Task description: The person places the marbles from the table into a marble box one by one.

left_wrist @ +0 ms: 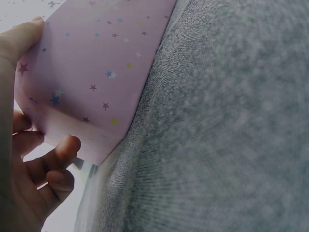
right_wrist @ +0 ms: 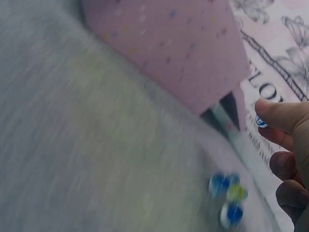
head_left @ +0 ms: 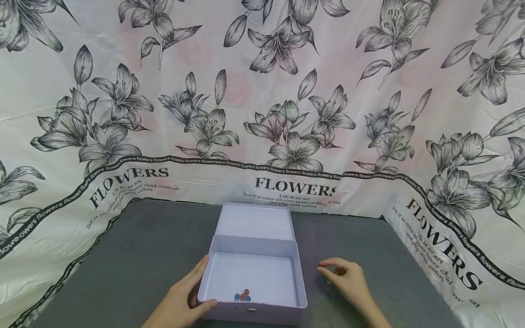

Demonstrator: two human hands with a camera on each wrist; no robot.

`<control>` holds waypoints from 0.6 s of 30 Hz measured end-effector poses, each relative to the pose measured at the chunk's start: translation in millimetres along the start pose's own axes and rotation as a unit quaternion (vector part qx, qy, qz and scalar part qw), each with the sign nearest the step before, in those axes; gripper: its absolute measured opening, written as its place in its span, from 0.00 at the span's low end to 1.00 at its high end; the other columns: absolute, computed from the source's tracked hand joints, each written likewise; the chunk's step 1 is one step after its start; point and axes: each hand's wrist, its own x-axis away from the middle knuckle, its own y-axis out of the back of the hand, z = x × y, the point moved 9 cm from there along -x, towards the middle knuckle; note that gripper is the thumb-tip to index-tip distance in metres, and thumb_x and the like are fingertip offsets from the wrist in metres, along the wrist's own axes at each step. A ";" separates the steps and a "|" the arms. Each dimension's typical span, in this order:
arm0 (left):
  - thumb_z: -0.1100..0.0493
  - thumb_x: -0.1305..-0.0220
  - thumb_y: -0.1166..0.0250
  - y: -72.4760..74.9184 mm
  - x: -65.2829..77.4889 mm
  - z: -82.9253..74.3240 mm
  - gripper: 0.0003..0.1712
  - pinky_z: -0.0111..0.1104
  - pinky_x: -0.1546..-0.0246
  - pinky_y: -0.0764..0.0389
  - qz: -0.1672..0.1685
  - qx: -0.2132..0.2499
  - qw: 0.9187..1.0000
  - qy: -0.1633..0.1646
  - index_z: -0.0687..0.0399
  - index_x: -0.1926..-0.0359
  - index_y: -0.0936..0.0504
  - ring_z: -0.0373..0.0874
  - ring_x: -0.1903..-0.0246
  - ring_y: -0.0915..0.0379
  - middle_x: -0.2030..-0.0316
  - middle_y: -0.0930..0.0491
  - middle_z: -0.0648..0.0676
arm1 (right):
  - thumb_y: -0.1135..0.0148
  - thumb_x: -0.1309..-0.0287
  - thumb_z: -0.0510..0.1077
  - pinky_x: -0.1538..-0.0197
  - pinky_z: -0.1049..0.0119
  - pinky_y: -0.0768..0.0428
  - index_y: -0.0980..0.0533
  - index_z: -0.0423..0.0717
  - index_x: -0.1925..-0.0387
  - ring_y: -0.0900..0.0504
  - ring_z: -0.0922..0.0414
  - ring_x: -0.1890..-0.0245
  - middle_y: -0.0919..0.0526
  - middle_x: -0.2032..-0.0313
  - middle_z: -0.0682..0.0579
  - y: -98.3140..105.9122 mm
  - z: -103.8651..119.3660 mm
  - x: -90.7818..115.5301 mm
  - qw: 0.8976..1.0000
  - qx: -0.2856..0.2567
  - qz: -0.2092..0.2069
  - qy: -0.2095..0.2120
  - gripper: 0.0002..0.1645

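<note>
A pink, star-printed metal box [left_wrist: 91, 72] stands with its lid [head_left: 255, 221] swung back, its white inside facing up. Several red and blue marbles [head_left: 242, 297] lie on its floor near the front wall. My left hand [head_left: 182, 291] holds the box at its front left corner, thumb over the front rim and fingers along the left side. Beyond the right side of the box, my right hand [head_left: 346, 278] pinches a small blue-and-white marble [right_wrist: 261, 121] between thumb and forefinger. Below that hand, several blue and yellow-green marbles [right_wrist: 232, 212] sit on the table, partly hidden in the head view.
Grey cloth [head_left: 156, 255] covers the table. A white curtain [head_left: 197, 182] with printed flowers and lettering hangs around the back and both sides. The raised lid lies behind the box, close to the curtain's lower edge.
</note>
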 end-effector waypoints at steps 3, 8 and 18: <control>0.37 0.39 0.22 -0.4 -0.7 1.3 0.58 0.52 0.34 0.21 0.002 0.001 1.000 0.004 0.53 0.17 0.40 0.56 0.25 0.36 0.20 0.39 0.51 | 0.20 0.43 0.43 0.83 0.71 0.30 0.10 0.48 0.61 0.33 0.68 0.87 0.15 0.79 0.51 -7.6 10.8 -10.2 1.000 -0.015 0.008 -0.003 0.08; 0.37 0.39 0.23 -1.4 -1.1 3.0 0.59 0.53 0.33 0.22 0.013 0.009 1.000 0.015 0.53 0.17 0.41 0.56 0.24 0.37 0.19 0.39 0.54 | 0.20 0.43 0.43 0.83 0.72 0.33 0.09 0.49 0.61 0.35 0.69 0.86 0.11 0.73 0.51 -22.6 32.2 -27.3 0.999 -0.033 0.015 0.015 0.07; 0.36 0.38 0.24 -3.5 -1.8 6.1 0.60 0.56 0.31 0.25 0.035 0.021 0.998 0.041 0.53 0.16 0.43 0.55 0.23 0.40 0.18 0.42 0.54 | 0.19 0.44 0.40 0.82 0.73 0.34 0.09 0.48 0.62 0.34 0.69 0.85 0.09 0.67 0.54 -58.3 73.7 -45.0 0.995 -0.070 0.022 0.074 0.07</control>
